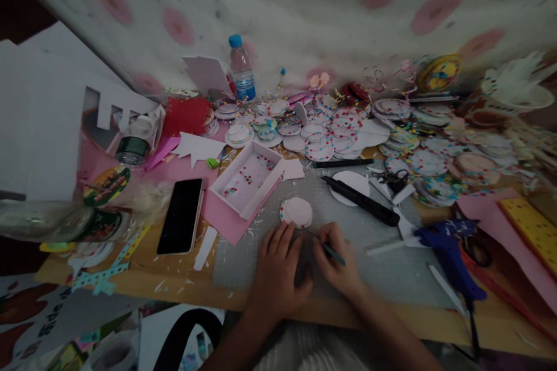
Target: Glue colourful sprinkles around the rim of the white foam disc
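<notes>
I see my left hand (275, 269) lying flat, fingers spread, on the grey mat (391, 266), just below a round speckled disc (296, 211). My right hand (337, 261) sits beside it, fingers closed around a thin pen-like tool (327, 248) whose tip points toward the disc. A black phone (181, 215) lies left of the disc, a white box (247, 178) above-left.

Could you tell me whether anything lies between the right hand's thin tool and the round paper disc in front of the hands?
Nothing visible does. The right hand holds the thin tool, and only bare grey mat separates its tip from the round paper disc. The left hand rests just below the disc, not across that path.
</notes>
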### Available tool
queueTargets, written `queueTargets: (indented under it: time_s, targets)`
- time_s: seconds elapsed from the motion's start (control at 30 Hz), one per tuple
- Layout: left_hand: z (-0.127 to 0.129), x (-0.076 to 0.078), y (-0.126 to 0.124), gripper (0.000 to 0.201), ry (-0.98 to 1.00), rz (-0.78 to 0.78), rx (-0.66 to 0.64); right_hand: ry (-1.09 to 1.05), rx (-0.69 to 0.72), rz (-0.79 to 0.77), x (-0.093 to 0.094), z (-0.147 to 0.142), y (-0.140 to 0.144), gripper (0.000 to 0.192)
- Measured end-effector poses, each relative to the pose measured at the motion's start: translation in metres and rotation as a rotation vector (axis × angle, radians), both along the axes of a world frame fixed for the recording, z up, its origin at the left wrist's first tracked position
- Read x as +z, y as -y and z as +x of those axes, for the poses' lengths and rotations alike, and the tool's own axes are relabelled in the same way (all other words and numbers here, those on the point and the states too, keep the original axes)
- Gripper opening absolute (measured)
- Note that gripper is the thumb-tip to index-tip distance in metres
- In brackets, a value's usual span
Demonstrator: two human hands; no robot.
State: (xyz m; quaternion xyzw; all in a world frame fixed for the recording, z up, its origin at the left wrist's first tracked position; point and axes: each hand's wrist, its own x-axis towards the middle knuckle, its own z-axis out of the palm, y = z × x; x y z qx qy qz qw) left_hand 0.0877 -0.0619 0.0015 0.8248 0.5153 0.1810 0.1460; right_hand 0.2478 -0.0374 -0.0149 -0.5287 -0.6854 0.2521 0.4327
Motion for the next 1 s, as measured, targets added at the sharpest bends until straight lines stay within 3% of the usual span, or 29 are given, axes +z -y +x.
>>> queueTargets:
  time_s: [1.0]
  targets:
    - [0.0007, 0.0024, -0.0024, 0.052, -0.002, -0.012, -0.001, 0.004, -0.026, -0.013, 0.0068, -0.0001, -0.0023, 0.014]
